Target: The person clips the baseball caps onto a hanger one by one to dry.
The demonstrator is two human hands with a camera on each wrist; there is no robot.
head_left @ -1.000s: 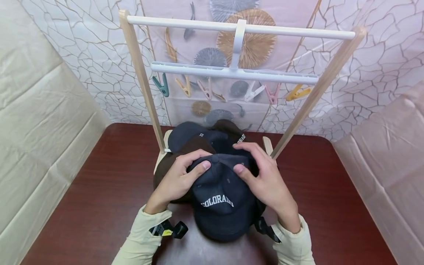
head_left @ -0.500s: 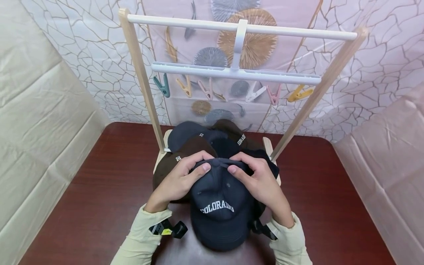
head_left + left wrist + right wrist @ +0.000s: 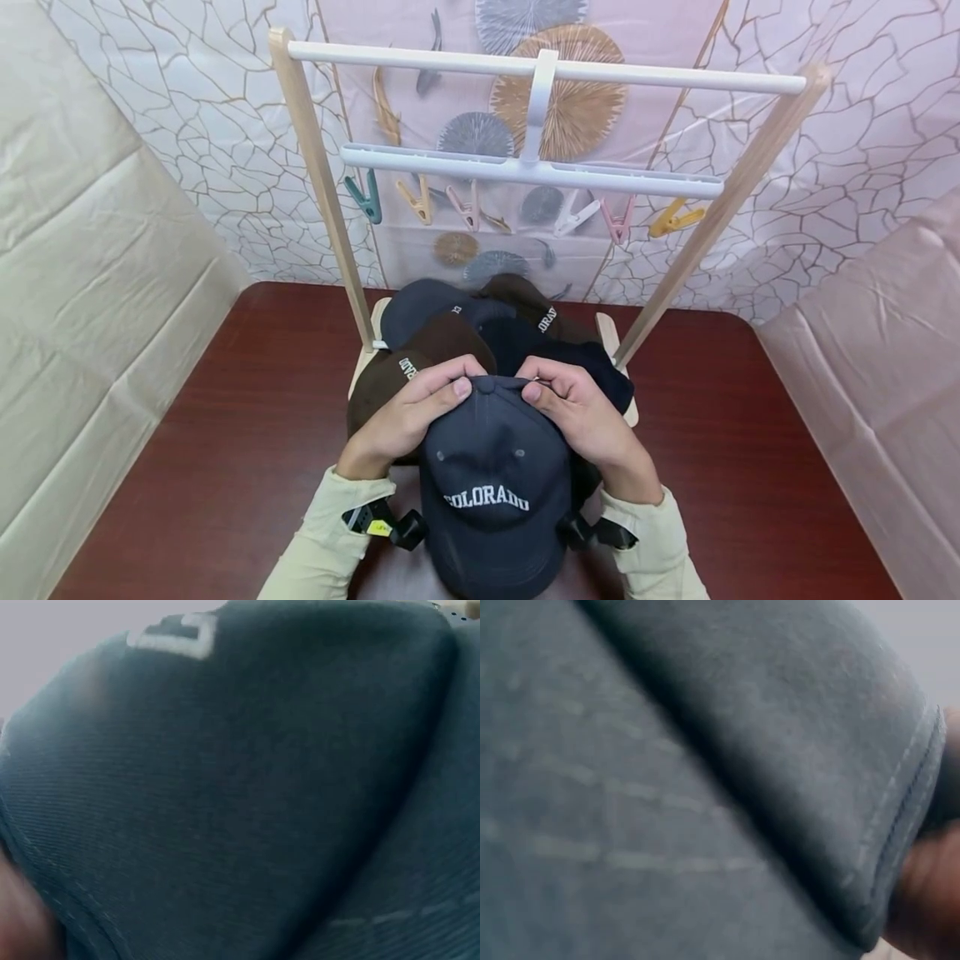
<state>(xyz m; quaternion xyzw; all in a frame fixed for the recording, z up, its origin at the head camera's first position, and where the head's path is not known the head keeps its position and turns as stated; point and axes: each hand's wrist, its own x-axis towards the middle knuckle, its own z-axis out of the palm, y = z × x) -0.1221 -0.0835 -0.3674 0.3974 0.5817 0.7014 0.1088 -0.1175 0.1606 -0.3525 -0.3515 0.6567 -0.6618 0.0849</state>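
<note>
A dark navy baseball cap (image 3: 495, 458) with white COLORADO lettering hangs between both hands, its brim toward the person. My left hand (image 3: 412, 408) pinches the cap's back edge on the left, thumb on top. On the other side my right hand (image 3: 588, 417) pinches the same edge, fingers bent behind the fabric. Both wrist views are filled by the cap's cloth; in the left wrist view part of a white letter shows on the cap (image 3: 225, 772), and in the right wrist view stitching lines run along its brim (image 3: 630, 825).
Behind the hands lie several more caps: a brown cap (image 3: 450, 337), a grey-blue cap (image 3: 420, 304), another brown cap (image 3: 521, 300) and a black cap (image 3: 592, 367). A wooden rack (image 3: 322, 167) stands over them, bearing a white hanger (image 3: 525, 171) with several coloured clips (image 3: 465, 204).
The right hand has moved in to the cap's back edge and now pinches it. The cap has come nearer the person, its front turned more squarely to view.
</note>
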